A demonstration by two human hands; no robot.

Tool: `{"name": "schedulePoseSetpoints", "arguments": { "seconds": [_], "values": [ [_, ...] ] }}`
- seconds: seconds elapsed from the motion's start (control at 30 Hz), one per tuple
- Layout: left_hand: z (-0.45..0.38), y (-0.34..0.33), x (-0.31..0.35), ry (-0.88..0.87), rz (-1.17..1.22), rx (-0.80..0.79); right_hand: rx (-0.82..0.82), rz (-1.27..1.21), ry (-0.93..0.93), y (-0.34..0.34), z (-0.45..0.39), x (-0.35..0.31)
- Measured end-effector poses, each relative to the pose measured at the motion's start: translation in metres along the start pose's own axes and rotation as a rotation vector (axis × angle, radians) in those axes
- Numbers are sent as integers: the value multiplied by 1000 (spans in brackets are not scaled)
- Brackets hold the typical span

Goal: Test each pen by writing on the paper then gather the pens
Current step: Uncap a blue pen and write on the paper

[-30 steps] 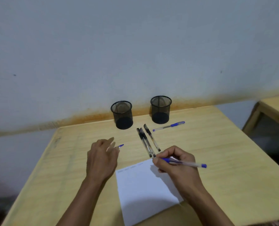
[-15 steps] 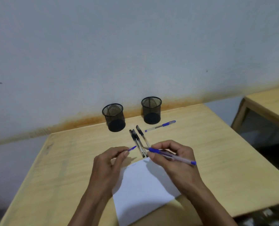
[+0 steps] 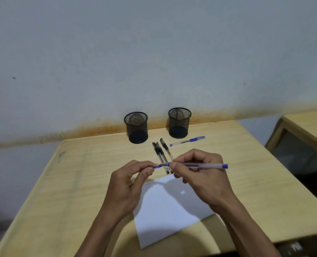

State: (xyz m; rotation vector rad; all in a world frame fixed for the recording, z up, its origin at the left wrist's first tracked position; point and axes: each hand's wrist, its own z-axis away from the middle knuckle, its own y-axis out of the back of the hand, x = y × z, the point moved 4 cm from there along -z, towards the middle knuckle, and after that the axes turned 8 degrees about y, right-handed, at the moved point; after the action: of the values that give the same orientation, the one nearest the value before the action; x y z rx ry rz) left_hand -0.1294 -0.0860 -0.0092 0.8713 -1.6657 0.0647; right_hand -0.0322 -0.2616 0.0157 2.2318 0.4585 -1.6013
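My right hand [image 3: 200,173] grips a clear blue pen [image 3: 205,165], held level above the top edge of the white paper [image 3: 168,210]. My left hand [image 3: 129,180] pinches the pen's blue cap [image 3: 156,166], which meets the pen's tip. Behind my hands three black pens [image 3: 161,152] lie side by side on the wooden table [image 3: 79,182]. Another blue pen [image 3: 187,141] lies capped to their right. Faint marks show near the paper's top edge.
Two black mesh pen cups stand at the back of the table, the left cup [image 3: 136,127] and the right cup [image 3: 179,123], both looking empty. A second wooden table [image 3: 306,125] stands to the right across a gap. A grey wall runs behind.
My right hand has lifted the blue pen off the paper and turned it level. My left hand picked up the cap from the table and brought it to the pen's tip.
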Motion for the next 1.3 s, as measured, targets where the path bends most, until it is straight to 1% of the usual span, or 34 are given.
{"name": "schedulePoseSetpoints", "arguments": {
  "seconds": [0.1,0.17,0.27,0.37,0.5,0.53,0.6,0.63,0.67,0.73,0.77,0.83,0.93,1.0,1.07,1.13,1.2,1.23,1.3],
  "values": [
    [1,1,3,-49,-40,-43,-70,35,3,-7,1,-2],
    [0,3,6,-60,-47,-54,-78,42,17,-11,-1,-1],
    [-1,7,10,-79,-39,-11,-38,-62,-1,-16,-3,2],
    [-2,11,12,-110,-46,20,-34,-158,-18,-25,-1,8],
    [-1,14,7,-82,-96,-26,-72,-210,-92,-31,2,20],
    [-2,14,7,-73,-108,-40,-54,-252,-114,-29,2,24],
    [-5,17,7,-66,-140,-51,48,-361,-126,-19,0,28],
    [-8,20,6,-59,-165,-49,114,-300,-71,-9,-2,28],
    [-11,22,5,-46,-192,-49,154,-116,41,1,-4,26],
    [-16,23,4,-15,-233,-73,112,382,363,8,-7,19],
    [-18,22,4,-8,-248,-90,65,558,493,4,-8,18],
    [-21,17,8,-10,-269,-122,2,754,613,-2,-8,22],
    [-24,8,11,16,-255,-133,-19,908,703,-6,-7,24],
    [-26,3,7,92,-175,-113,-30,932,646,-3,-8,30],
    [-27,0,-6,170,-152,-75,34,861,487,7,-11,39],
    [-24,0,-26,196,-334,-40,171,793,270,25,-18,52],
    [-17,0,-51,207,-561,-35,290,795,40,43,-27,64],
    [-14,0,-64,219,-639,-55,317,803,-58,50,-31,70],
    [-9,-4,-86,249,-733,-100,308,836,-216,56,-39,83]
  ]
}}
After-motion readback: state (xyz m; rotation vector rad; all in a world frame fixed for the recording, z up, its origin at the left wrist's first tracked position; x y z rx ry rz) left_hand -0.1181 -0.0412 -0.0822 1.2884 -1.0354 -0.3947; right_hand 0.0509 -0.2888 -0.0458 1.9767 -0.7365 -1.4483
